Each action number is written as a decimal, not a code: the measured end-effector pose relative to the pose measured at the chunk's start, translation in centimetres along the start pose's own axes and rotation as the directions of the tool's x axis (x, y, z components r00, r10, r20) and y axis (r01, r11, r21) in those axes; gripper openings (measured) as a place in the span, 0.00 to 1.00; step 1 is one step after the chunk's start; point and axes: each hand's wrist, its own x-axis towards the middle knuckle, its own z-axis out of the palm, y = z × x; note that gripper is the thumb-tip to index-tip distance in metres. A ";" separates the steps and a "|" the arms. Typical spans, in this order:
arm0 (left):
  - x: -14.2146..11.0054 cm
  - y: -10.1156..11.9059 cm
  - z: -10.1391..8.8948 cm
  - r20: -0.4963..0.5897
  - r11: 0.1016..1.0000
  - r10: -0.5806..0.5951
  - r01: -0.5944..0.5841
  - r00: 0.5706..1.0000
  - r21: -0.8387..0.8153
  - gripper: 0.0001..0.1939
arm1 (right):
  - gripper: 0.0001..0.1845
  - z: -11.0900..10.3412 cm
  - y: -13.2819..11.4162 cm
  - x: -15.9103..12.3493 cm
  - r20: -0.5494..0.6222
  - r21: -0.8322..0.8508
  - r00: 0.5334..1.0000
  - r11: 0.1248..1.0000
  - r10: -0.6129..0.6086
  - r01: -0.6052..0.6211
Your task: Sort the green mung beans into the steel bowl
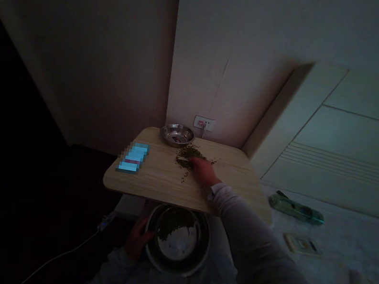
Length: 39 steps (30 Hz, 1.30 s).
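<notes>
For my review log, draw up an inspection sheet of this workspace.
Surface: rounded pale wood-grain table; loose granules lie on it.
Job's things: dark greenish heap of small granules on the table; wide round metal bowl over the lap, similar granules inside; smaller shiny metal bowl at the table's far edge.
Clutter: pixelated blue rectangular screen on the table; long green object and flat pale rectangular item on white bedding.
Grips: left grip holding the wide bowl's rim; right grip at the heap, anything held unclear.
Cables: thin white cable at lower left; white cord at white wall socket.
Surroundings: dim light; pale wall; pale panelled headboard.
</notes>
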 end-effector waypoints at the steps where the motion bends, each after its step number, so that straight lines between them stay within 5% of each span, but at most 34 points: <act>1: 0.0 0.0 0.0 -0.012 1.000 0.000 0.000 1.000 -0.003 0.25 | 0.21 0.0 0.0 -0.3 0.004 -0.003 1.000 1.000 -0.011 0.011; 19: -0.3 1.6 0.4 -0.038 0.997 -0.080 0.079 0.996 -0.007 0.24 | 0.20 -0.4 0.6 -6.3 -0.025 0.113 0.969 0.962 -0.246 0.248; 29: -0.2 1.3 0.4 -0.036 0.996 -0.090 0.090 0.995 -0.021 0.26 | 0.18 -1.3 0.3 -6.8 -0.143 0.072 0.975 0.981 -0.169 0.181; 39: -0.1 1.1 0.2 -0.016 0.999 -0.052 0.052 0.999 0.006 0.26 | 0.17 -0.8 -5.5 -3.7 -0.048 0.046 0.925 0.925 -0.376 0.378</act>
